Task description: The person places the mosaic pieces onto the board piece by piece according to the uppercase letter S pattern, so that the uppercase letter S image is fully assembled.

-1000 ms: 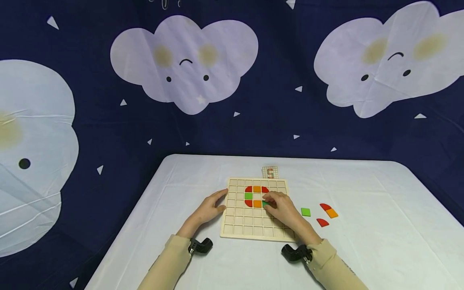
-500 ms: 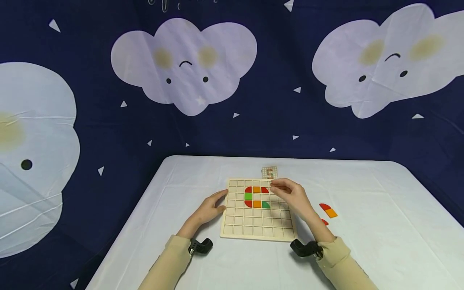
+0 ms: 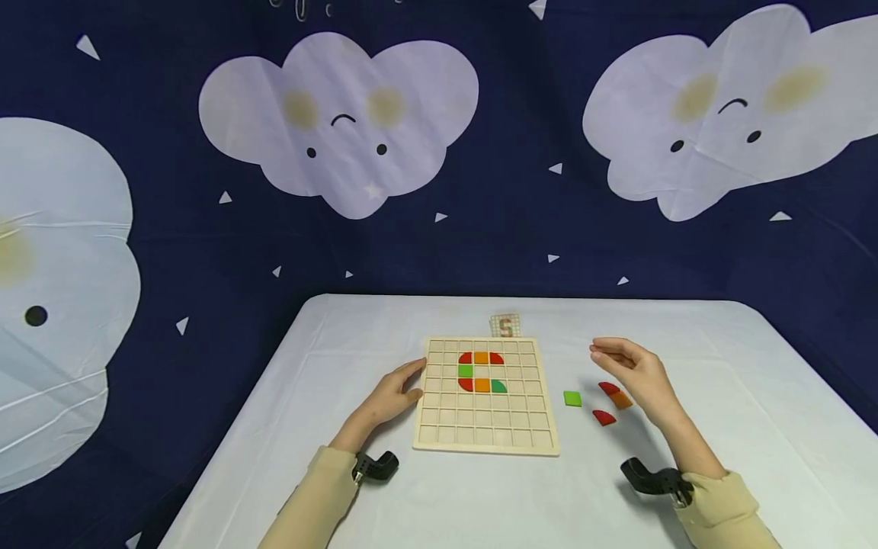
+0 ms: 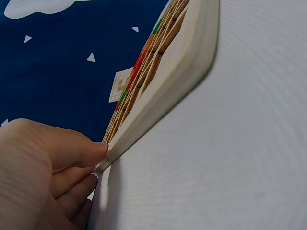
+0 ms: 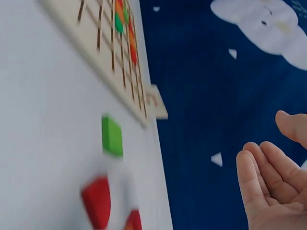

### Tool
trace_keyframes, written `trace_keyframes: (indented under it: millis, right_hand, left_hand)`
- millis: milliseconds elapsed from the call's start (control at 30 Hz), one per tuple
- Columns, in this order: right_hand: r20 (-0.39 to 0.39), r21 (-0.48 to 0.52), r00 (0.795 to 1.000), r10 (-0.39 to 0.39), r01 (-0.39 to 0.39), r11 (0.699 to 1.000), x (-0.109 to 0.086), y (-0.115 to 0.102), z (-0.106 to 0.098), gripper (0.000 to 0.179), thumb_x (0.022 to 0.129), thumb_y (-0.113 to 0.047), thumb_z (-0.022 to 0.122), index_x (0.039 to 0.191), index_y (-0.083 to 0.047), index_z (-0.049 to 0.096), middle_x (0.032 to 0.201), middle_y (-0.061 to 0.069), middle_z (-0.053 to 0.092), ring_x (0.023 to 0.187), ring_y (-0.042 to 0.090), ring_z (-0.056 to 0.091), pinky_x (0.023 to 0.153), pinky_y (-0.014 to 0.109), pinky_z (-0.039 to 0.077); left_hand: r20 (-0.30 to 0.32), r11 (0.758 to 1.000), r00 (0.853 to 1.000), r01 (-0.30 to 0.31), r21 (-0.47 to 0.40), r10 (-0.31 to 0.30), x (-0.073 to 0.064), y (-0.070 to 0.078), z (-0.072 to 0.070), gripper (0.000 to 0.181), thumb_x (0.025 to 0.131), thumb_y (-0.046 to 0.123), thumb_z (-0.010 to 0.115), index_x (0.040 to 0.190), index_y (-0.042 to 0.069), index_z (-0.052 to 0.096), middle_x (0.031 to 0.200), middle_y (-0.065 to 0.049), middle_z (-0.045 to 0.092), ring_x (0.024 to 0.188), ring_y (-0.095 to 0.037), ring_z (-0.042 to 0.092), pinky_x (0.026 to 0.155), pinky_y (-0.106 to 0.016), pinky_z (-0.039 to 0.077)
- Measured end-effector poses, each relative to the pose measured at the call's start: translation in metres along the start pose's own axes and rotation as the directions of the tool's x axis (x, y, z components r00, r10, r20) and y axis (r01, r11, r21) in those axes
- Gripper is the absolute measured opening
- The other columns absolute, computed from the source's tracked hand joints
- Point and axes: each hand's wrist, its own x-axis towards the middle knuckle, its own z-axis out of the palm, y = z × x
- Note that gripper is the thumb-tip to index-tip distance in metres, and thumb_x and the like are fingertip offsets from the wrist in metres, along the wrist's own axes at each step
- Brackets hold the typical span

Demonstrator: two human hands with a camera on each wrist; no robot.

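Note:
A square wooden grid board (image 3: 485,439) lies flat on the table. Set in its upper cells are a red quarter-round (image 3: 466,358), an orange square (image 3: 482,357), another red quarter-round, a light green square (image 3: 466,371), and a lower row of red, orange and dark green (image 3: 498,386). My left hand (image 3: 386,396) rests its fingertips and thumb against the board's left edge. Off to the right, my right hand (image 3: 639,375) hovers with nothing in it, thumb and fingers apart in the right wrist view. Beneath and beside it lie two red quarter-rounds (image 3: 604,418) and an orange square (image 3: 621,399).
A loose light green square (image 3: 572,399) lies between the board and the red pieces. Behind the board sits a small card (image 3: 505,325) with a gridded S-like pattern. The white table (image 3: 384,320) ends at a dark blue cloud-printed backdrop (image 3: 521,252).
My right hand has left the dark green quarter-round on the board, lifted, and swung right past the loose pieces. The left hand stays at the board's edge.

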Motion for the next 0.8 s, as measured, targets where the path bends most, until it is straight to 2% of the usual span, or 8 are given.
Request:
trace_keyframes:
  millis: [100,233,300,433,533,667,733,800]
  right_hand:
    - [0.000,-0.005,1.000,-0.002,0.002,1.000,-0.005,0.005,-0.011,0.044,0.091,-0.025,0.064,0.125,0.001,0.056,0.113,0.006,0.064,0.096,0.000,0.060,0.078,0.013,0.049]
    - [0.017,0.007,1.000,0.001,-0.001,1.000,-0.010,0.015,-0.014,0.043,0.090,-0.022,0.065,0.124,0.002,0.056,0.110,-0.004,0.064,0.095,0.002,0.061,0.078,0.014,0.050]
    - [0.030,0.016,1.000,0.008,-0.008,1.000,-0.012,0.021,-0.010,0.042,0.089,-0.020,0.066,0.124,0.003,0.056,0.111,0.001,0.065,0.094,0.002,0.062,0.077,0.016,0.051]
    - [0.074,0.038,0.997,0.023,-0.026,0.999,-0.016,0.032,0.002,0.044,0.089,-0.017,0.067,0.123,0.008,0.055,0.114,0.018,0.063,0.093,0.003,0.062,0.075,0.018,0.052]
    - [0.104,0.063,0.994,0.036,-0.043,0.997,-0.019,0.041,0.011,0.045,0.088,-0.014,0.067,0.123,0.011,0.054,0.115,0.025,0.060,0.093,0.004,0.062,0.076,0.019,0.053]
    - [0.106,0.036,0.994,0.039,-0.043,0.998,-0.021,0.049,0.017,0.044,0.086,-0.014,0.070,0.122,0.008,0.056,0.114,0.024,0.061,0.091,0.007,0.064,0.075,0.021,0.054]
    - [0.104,-0.024,0.994,0.031,-0.028,0.999,-0.022,0.054,0.019,0.044,0.086,-0.017,0.070,0.122,0.005,0.057,0.112,0.022,0.062,0.092,0.013,0.065,0.072,0.021,0.054]
    - [0.102,-0.087,0.994,0.031,-0.022,0.996,-0.023,0.058,0.020,0.044,0.085,-0.018,0.072,0.122,0.001,0.059,0.112,0.019,0.064,0.094,0.020,0.065,0.064,0.023,0.055]
  left_hand:
    - [-0.015,1.000,1.000,0.006,0.010,-0.005,-0.001,-0.001,-0.001,0.057,0.087,-0.001,0.059,0.140,-0.006,0.039,0.143,-0.020,0.039,0.134,-0.034,0.032,0.110,-0.046,0.026]
    - [-0.028,1.000,1.000,0.011,0.024,-0.010,-0.001,-0.001,-0.003,0.058,0.086,-0.001,0.060,0.140,-0.006,0.039,0.143,-0.020,0.040,0.134,-0.033,0.033,0.110,-0.046,0.026]
    - [-0.026,1.000,1.000,0.006,0.020,-0.005,-0.002,-0.002,-0.003,0.058,0.086,-0.001,0.060,0.139,-0.006,0.039,0.143,-0.020,0.039,0.134,-0.034,0.032,0.110,-0.046,0.025]
    - [-0.013,1.000,1.000,0.001,0.006,-0.001,-0.003,-0.002,-0.002,0.058,0.086,-0.001,0.059,0.140,-0.007,0.038,0.144,-0.021,0.038,0.134,-0.034,0.032,0.110,-0.047,0.025]
    - [-0.005,1.000,1.000,0.010,0.000,-0.010,-0.003,-0.002,0.000,0.058,0.087,0.000,0.059,0.140,-0.006,0.038,0.144,-0.019,0.038,0.135,-0.033,0.031,0.111,-0.045,0.025]
    - [-0.005,1.000,1.000,0.009,0.000,-0.009,-0.002,0.000,0.001,0.058,0.087,-0.001,0.059,0.140,-0.006,0.038,0.144,-0.019,0.038,0.135,-0.032,0.031,0.111,-0.044,0.025]
    - [-0.006,1.000,1.000,0.000,0.000,0.000,-0.002,0.000,0.001,0.057,0.087,-0.001,0.059,0.140,-0.006,0.038,0.144,-0.020,0.039,0.134,-0.033,0.032,0.110,-0.045,0.025]
    - [-0.007,1.000,1.000,-0.006,-0.001,0.006,-0.001,0.000,0.001,0.057,0.087,-0.002,0.059,0.140,-0.006,0.038,0.144,-0.020,0.039,0.134,-0.034,0.032,0.110,-0.046,0.026]
